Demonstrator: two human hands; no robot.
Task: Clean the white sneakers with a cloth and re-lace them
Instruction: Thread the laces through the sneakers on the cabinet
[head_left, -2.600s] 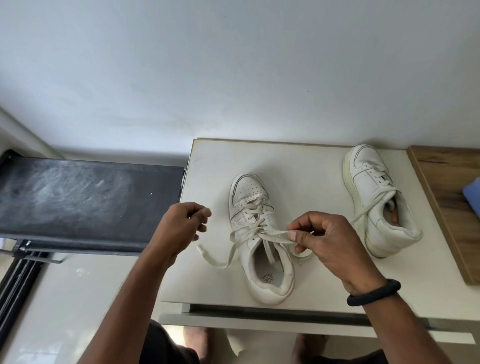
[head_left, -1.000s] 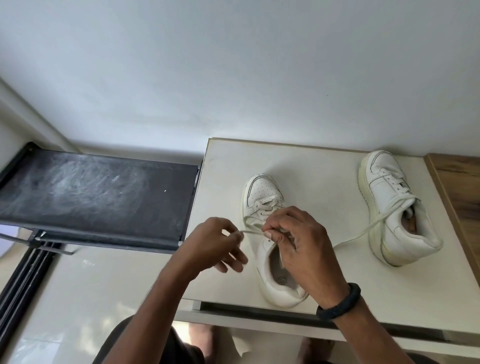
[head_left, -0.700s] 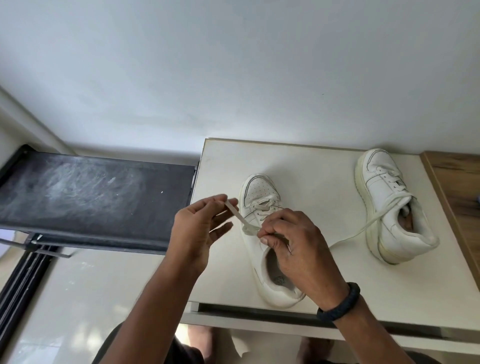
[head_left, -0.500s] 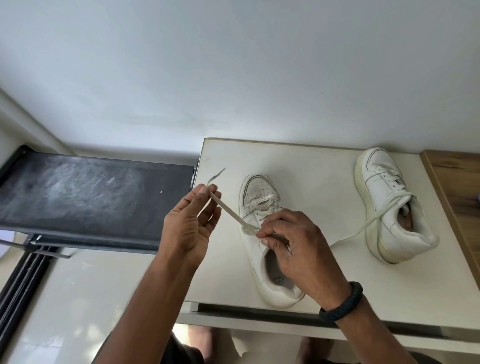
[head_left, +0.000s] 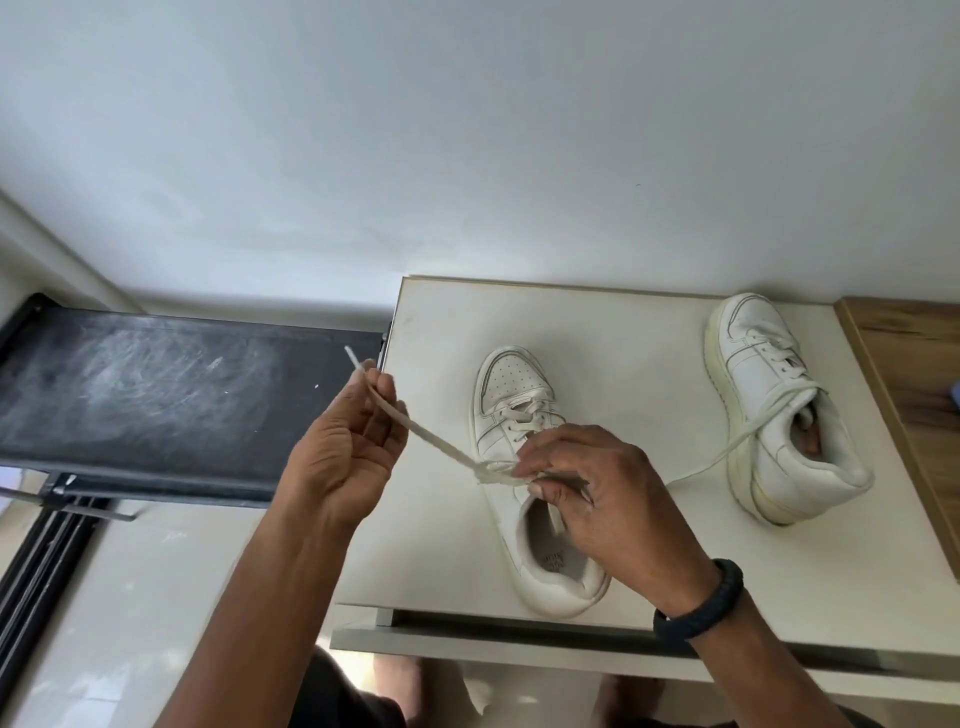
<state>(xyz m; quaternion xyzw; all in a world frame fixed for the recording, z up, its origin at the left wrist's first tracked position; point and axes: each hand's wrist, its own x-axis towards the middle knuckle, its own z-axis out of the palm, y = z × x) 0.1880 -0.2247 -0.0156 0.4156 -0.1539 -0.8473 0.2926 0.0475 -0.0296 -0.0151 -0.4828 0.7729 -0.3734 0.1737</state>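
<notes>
The near sneaker (head_left: 511, 387) sits on the bench (head_left: 441, 332). The left hand (head_left: 348, 457) pinches the lace (head_left: 434, 437) end and holds it tight. The right hand (head_left: 602, 499) pinches the lace over that sneaker, and the other sneaker (head_left: 774, 400) sits far right.

Lace (head_left: 436, 447) partly behind right fingers (head_left: 558, 451)

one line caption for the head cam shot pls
Left hand holds the lace taut while the right hand pinches it over the near sneaker; the second sneaker sits apart on the table.
</notes>
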